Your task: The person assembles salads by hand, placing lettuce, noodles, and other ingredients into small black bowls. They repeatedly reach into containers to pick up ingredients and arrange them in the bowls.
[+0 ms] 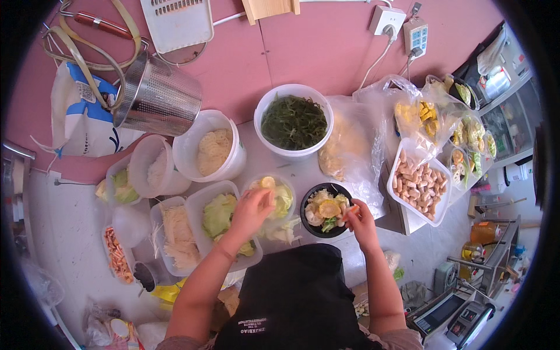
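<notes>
My left hand (pixel 252 207) is over a round clear tub of cut cabbage (pixel 283 201), its fingers closed. A pale yellow round piece (pixel 267 182) shows just past its fingertips; whether they grip it I cannot tell. At the right rim of a black bowl (pixel 304 220), my right hand (pixel 361 224) pinches a small orange-and-white piece of food (pixel 353 209). Inside the bowl lie a slice of corn cob (pixel 329 209), whitish pieces and green leaves. Left of the tub, a rectangular container (pixel 195 204) holds more cabbage, partly behind my left forearm.
Behind the bowl stand a white tub of dark green strands (pixel 294 123) and a bag of yellowish food (pixel 344 146). A tray of cut sausage (pixel 419 186) is at right. Tubs of noodles (pixel 214 151) and a perforated metal strainer (pixel 160 93) stand at left. Cords hang from wall sockets (pixel 387 22).
</notes>
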A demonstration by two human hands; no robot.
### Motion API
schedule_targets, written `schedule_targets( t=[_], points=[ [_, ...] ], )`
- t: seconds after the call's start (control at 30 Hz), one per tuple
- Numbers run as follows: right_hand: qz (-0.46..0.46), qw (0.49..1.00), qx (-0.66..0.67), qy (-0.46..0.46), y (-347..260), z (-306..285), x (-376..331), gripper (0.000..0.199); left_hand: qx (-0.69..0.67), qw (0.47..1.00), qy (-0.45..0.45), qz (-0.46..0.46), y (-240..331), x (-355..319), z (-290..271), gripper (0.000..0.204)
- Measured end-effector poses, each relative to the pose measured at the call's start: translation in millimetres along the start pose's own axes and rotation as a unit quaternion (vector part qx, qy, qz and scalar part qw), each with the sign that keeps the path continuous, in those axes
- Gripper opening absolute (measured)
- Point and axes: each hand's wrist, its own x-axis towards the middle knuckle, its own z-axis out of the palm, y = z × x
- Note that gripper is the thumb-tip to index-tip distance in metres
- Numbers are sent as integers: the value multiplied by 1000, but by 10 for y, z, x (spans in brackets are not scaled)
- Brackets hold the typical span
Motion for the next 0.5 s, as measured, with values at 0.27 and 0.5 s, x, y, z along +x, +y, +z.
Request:
schedule_targets(
  t=[0.27, 0.5],
  points=[
    [-167, 948, -264, 56, 243, 90, 92, 39, 12, 999, 41, -10, -60, -439, -59, 31],
    [-208, 932, -283, 88, 190, 181, 30, 29, -45, 990, 85, -100, -219, -1088, -129, 24]
  ],
)
